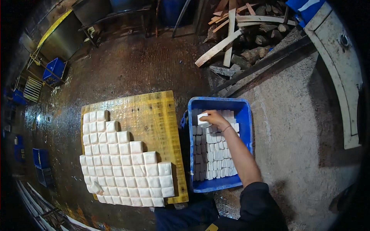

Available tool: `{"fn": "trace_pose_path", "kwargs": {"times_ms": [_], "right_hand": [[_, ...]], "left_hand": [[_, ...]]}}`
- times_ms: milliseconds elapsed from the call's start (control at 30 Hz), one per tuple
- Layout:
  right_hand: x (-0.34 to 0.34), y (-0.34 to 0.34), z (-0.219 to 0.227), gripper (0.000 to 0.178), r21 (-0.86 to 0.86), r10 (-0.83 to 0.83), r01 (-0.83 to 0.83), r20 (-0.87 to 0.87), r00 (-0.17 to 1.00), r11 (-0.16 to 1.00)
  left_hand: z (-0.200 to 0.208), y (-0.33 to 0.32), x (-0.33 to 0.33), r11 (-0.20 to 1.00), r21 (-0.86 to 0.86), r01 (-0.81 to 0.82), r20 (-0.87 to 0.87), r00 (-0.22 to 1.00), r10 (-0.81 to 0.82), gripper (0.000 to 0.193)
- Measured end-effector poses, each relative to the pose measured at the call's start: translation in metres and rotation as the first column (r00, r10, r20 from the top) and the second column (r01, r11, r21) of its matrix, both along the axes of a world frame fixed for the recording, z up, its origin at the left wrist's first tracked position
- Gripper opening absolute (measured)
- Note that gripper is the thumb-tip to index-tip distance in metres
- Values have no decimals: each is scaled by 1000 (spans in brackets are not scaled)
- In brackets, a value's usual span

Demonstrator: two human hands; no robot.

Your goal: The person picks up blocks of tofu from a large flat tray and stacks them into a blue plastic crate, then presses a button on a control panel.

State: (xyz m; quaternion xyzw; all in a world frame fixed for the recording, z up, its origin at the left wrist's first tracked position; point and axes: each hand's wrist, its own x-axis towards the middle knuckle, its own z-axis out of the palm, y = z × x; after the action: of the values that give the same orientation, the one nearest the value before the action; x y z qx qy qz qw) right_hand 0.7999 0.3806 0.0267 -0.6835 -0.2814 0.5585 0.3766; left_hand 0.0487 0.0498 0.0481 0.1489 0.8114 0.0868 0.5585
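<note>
White block (202, 119): in the head view, held at the fingertips of the right hand (216, 118), over the far left part of the blue tub (219, 99).
Right-hand fingers: clamped on the block, which lies to the left of the knuckles; the forearm reaches in over the tub's near right side.
Block axis: the visible face looks nearly square, so a long axis cannot be told.
Packed rows (217, 154): white pieces inside the tub, directly below and nearer the body, many standing on edge with narrow sides up; contact with the held block cannot be told.
Yellow board (154, 115): left of the tub, bearing flat blocks (115, 169) in stepped rows; one loose piece (96, 188) sits tilted near the lower left.
Nearer hand: the right; the left is out of view, its fingers cannot be judged.
</note>
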Motion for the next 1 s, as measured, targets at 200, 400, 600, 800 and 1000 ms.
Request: {"fn": "trace_pose_path", "kwargs": {"times_ms": [200, 400, 600, 800, 1000], "right_hand": [[-16, 42, -43, 38, -158, 245, -188, 682, 689, 969], [-37, 51, -68, 42, -257, 205, -107, 392, 897, 960], [39, 14, -83, 48, -119, 56, 11, 550, 833, 993], [-103, -5, 76, 37, 294, -27, -126, 467, 884, 947], [-236, -76, 119, 35, 224, 387, -627, 622, 681, 746]], "left_hand": [[12, -23, 24, 999, -48, -5, -42, 999, 3, 34], [26, -53, 18, 994, -90, -64, -107, 993, 54, 34], [-11, -61, 40, 997, -74, -33, -11, 999, 32, 34], [-13, -88, 38, 971, 231, -64, -56, 995, 79, 35], [31, 6, 154, 937, 298, -181, 207, 971, 122, 41]]}}
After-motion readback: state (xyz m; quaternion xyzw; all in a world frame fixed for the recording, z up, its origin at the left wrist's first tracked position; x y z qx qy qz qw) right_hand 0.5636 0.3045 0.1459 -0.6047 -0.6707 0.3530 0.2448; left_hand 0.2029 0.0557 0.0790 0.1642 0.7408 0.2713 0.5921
